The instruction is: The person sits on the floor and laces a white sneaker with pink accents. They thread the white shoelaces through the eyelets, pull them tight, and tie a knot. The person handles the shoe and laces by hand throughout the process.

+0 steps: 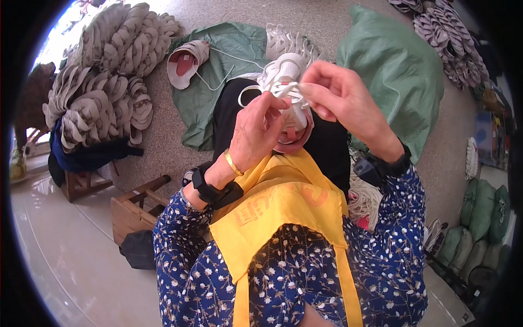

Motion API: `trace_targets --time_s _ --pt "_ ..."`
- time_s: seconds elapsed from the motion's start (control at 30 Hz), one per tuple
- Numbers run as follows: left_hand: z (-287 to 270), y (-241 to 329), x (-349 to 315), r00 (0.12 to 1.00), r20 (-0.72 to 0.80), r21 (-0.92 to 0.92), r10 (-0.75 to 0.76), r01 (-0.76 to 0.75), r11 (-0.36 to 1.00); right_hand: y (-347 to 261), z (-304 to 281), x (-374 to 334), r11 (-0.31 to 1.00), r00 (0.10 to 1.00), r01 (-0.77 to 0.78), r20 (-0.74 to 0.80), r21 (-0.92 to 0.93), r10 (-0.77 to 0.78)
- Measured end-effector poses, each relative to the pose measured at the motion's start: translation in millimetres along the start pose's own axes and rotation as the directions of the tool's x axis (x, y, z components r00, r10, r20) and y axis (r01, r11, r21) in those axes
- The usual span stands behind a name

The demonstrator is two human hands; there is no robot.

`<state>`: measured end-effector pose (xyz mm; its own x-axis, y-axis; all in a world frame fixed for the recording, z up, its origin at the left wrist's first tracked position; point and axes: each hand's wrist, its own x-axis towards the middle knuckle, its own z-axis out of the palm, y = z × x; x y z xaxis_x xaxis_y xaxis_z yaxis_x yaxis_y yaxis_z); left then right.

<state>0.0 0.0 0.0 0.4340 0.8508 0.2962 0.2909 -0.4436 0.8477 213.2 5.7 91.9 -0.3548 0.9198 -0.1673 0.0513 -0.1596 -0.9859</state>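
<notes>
The shoe (297,119) lay toe outward between the legs of the black trousers (331,136). The right hand (348,103) had thumb and forefinger clamped on the lace (285,89); the left hand (256,131) had fingertips close together over the shoe, grip unclear. Sound work required untwisted lace, evenly tensioned.

The speckled grey floor (327,17) carries a spread green sheet (242,41), a bulging green sack (392,82) on the right and a wooden stool (131,218) on the left. A white shoe with pink inside (186,61) lies on the sheet.
</notes>
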Motion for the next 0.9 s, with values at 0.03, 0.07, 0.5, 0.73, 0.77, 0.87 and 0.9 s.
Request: trace_targets --time_s 0.03,0.07,0.5,0.73,0.77,0.87,0.9 --pt "-1.4 2.6 1.9 1.0 0.01 -0.008 0.009 -0.009 1.0 -0.9 4.5 3.8 1.0 1.0 0.005 -0.008 -0.022 -0.005" --pt "-2.8 5.3 4.1 1.0 0.021 -0.015 0.019 -0.018 1.0 -1.2 7.6 7.1 0.999 1.0 0.01 -0.016 -0.044 -0.01" --pt "13.6 -0.7 10.6 0.975 0.171 -0.343 -0.14 0.192 0.919 29.2 -21.8 5.2 0.991 0.991 0.126 -0.052 0.042 -0.124" --pt "3.6 -11.2 3.7 0.969 0.121 -0.446 -0.218 0.249 0.86 58.6 -21.6 -4.2 0.963 0.997 -0.007 -0.073 0.269 0.028" --pt "0.8 -17.7 1.5 0.963 0.117 -0.466 -0.242 0.268 0.843 65.7 -28.3 -9.5 0.986 0.996 -0.036 -0.071 0.164 0.048" --pt "-31.0 -14.8 -3.1 0.928 0.108 -0.515 -0.357 0.359 0.778 82.4 -56.3 -38.7 0.976 0.979 -0.162 -0.102 0.145 0.177" --pt "-47.4 -17.4 -6.5 0.919 0.1 -0.501 -0.38 0.377 0.779 87.6 -68.6 -51.1 0.964 0.972 -0.189 -0.1 0.185 0.21"
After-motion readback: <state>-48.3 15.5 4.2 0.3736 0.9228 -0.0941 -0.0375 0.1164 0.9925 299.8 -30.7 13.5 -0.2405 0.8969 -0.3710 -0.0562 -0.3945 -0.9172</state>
